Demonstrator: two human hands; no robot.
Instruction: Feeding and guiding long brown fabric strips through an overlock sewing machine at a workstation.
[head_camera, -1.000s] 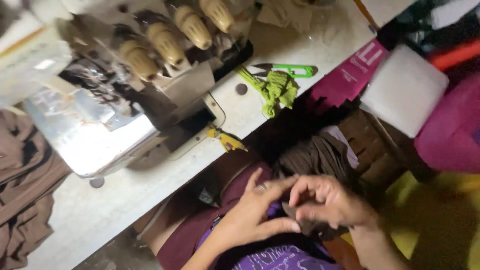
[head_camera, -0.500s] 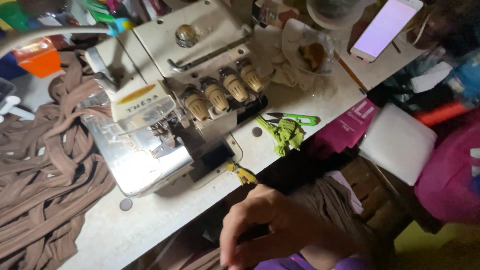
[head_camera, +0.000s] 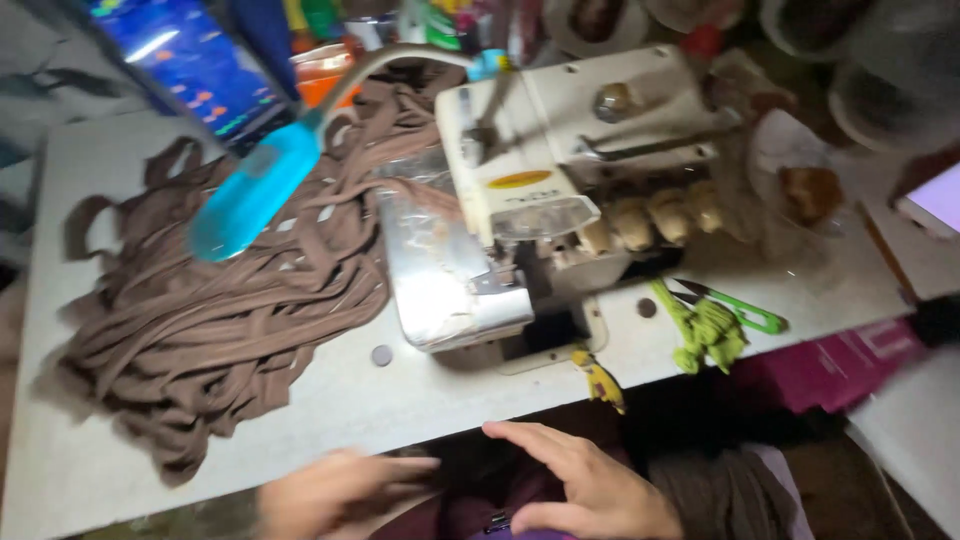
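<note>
Two hands low in the frame, at the desk's (head_camera: 330, 410) near edge. Left hand (head_camera: 335, 492) bottom centre-left, blurred, fingers pointing right, just over the edge; grip cannot be told through the blur. Right hand (head_camera: 580, 480) bottom centre, grip apart, fingers spread flat, holding nothing, over dark purple cloth (head_camera: 480, 505) in the lap. Brown strips (head_camera: 220, 310) heaped across the left half of the desk, reaching up behind the sewing machine (head_camera: 560, 200) at centre. Blue lamp head (head_camera: 255, 190) on a bent neck at upper left, above the strips. Green tangle (head_camera: 705, 335) and green snips (head_camera: 735, 305) touching, right of the machine. Yellow tag (head_camera: 600, 378) hanging at the desk edge, just above the right hand.
</note>
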